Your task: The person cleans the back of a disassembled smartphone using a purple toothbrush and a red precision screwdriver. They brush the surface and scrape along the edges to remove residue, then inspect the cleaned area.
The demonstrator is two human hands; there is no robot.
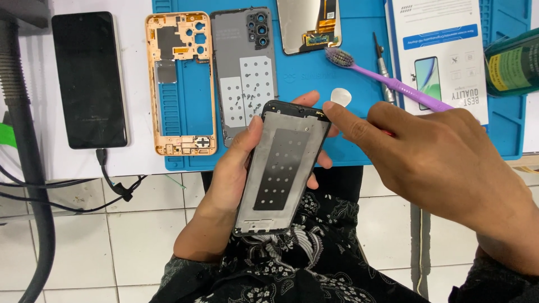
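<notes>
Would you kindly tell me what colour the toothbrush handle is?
Purple; the toothbrush shows clearly in the head view.

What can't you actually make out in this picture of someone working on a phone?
- Head view: the underside of the phone frame faces away, covered by the left hand.
- Whether the right hand pinches a tool at the frame's top corner: its own fingers hide it.
- The display panel and the green bottle are cut off by the picture's edges.
- The tiny screws on the grey back cover are too small to count.
</notes>
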